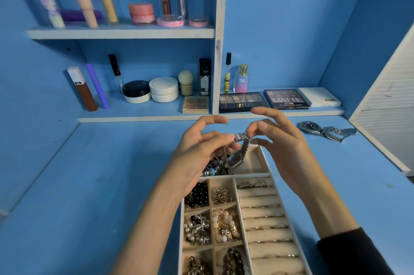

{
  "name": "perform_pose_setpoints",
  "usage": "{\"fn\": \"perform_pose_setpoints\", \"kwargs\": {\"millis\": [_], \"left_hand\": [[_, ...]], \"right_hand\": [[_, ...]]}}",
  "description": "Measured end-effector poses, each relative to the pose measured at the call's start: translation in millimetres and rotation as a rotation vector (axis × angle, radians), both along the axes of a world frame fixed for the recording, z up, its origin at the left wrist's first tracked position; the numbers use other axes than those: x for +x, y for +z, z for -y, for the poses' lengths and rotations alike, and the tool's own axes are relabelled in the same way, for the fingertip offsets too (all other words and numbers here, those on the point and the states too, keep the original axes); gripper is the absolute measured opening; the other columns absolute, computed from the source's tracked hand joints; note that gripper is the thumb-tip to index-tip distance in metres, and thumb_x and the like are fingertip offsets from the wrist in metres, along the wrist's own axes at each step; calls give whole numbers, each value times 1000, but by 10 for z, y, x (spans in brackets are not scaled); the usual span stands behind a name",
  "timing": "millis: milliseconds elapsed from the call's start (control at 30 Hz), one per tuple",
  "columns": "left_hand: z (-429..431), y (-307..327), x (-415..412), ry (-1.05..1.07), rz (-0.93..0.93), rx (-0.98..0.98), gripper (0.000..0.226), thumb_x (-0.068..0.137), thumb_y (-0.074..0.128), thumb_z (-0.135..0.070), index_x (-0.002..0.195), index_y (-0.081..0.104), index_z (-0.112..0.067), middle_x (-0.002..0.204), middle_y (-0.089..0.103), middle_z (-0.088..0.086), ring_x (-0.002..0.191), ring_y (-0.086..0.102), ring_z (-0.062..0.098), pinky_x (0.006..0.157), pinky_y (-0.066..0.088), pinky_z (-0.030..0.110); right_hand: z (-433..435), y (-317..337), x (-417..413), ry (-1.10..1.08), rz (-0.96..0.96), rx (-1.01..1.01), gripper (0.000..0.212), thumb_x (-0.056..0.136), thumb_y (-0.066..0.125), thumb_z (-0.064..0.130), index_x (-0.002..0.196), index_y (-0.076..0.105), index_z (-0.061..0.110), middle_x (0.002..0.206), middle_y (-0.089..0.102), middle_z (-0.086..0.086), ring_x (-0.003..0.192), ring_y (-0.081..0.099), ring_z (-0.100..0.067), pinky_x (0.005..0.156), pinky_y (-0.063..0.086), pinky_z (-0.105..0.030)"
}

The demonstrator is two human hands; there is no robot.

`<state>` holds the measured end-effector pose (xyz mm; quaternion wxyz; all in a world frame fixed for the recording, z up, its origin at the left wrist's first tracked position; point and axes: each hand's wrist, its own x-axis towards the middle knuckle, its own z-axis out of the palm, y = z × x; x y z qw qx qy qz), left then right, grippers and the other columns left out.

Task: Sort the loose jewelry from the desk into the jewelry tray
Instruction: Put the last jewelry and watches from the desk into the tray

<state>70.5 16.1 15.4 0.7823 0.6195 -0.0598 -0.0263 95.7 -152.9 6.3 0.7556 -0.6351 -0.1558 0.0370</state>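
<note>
left hand (pixel 197 153): thumb and fingers pinch one end of the band.
silver watch (pixel 241 137): held above the top compartment, case dangling.
right hand (pixel 284 147): pinches the other end, outer fingers spread.
jewelry tray (pixel 259 158): directly below.
second watch (pixel 311 127): loose on desk (pixel 112 185), far right.
step: probably placing the held watch.
next: lower gently, release.

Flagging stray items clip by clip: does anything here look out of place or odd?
A silver watch lies loose on the desk, right of the jewelry tray, its clasp splayed open, unsorted. The left hand and right hand hold a second metal watch over the tray's far compartment. Nothing looks spilled or damaged.
</note>
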Motion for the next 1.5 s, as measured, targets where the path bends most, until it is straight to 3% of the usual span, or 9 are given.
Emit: {"fn": "perform_pose_setpoints", "kwargs": {"millis": [133, 367, 567, 767, 833, 1000, 1167, 1367, 1500], "left_hand": [[24, -21, 14, 42, 27, -16, 25, 84, 58, 1, 100, 48, -15, 63, 68, 4, 65, 59, 16, 77, 43, 33], [28, -11, 9, 56, 65, -118, 35, 71, 64, -12, 104, 53, -18, 71, 70, 3, 72, 63, 15, 71, 51, 26], [-18, -18, 29, 39, 6, -181, 24, 81, 54, -13, 101, 65, -20, 72, 60, 0, 72, 59, 9, 73, 48, 22], [43, -41, 21, 152, -18, 183, 35, 71, 69, -48, 80, 73, -15, 57, 51, -13, 66, 52, 3, 85, 42, 26], [72, -43, 12, 178, 14, 256, 25, 69, 69, -44, 71, 71, -19, 58, 56, -15, 65, 53, -1, 78, 42, 20], [-13, -61, 43, 150, -24, 211, 20, 72, 67, -35, 73, 70, -16, 74, 64, -8, 80, 59, 13, 79, 49, 33], [6, -109, 55, 198, 24, 486, 11, 85, 61, -22, 78, 69, -24, 75, 69, -7, 67, 66, 10, 72, 53, 26], [61, -193, 96, 185, 168, 824, 12, 85, 63, -20, 94, 70, -26, 88, 68, -10, 80, 60, -2, 78, 48, 13], [85, -150, 143, 188, 245, 1111, 19, 89, 58, -25, 105, 68, -26, 84, 60, -12, 90, 53, 8, 83, 43, 24]], "right_hand": [[-65, -30, -6, 42, -19, -88, 26, 78, 58, 27, 102, 65, 20, 90, 59, -8, 91, 58, -25, 82, 41, -33], [-96, -64, -17, 234, -75, -133, 34, 80, 60, 30, 106, 63, 7, 104, 68, -8, 103, 62, -22, 90, 48, -35], [-50, -55, 17, 198, -195, 87, 15, 69, 63, 0, 80, 57, 9, 75, 64, -7, 74, 62, -23, 64, 53, -28], [7, -12, 27, 175, -173, 114, 27, 60, 74, -5, 80, 61, 6, 73, 61, -8, 58, 59, -18, 56, 49, -23], [13, -25, 35, 178, -146, 69, 20, 64, 72, -1, 79, 64, 8, 70, 59, -6, 59, 54, -16, 59, 45, -21], [81, -30, 41, 83, -93, -61, 39, 55, 81, 7, 91, 70, 17, 72, 57, 0, 67, 47, -19, 60, 36, -24], [132, -32, 22, -7, -28, -340, 30, 69, 74, -4, 91, 68, 16, 75, 57, -2, 59, 50, -15, 58, 40, -21], [156, -167, 52, -155, 229, -788, 30, 68, 77, 5, 88, 66, 25, 74, 58, 2, 61, 45, -6, 57, 35, -12], [169, -242, 87, -180, 383, -982, 31, 69, 77, 12, 93, 66, 27, 78, 58, 6, 72, 43, -7, 63, 33, -12]]}}
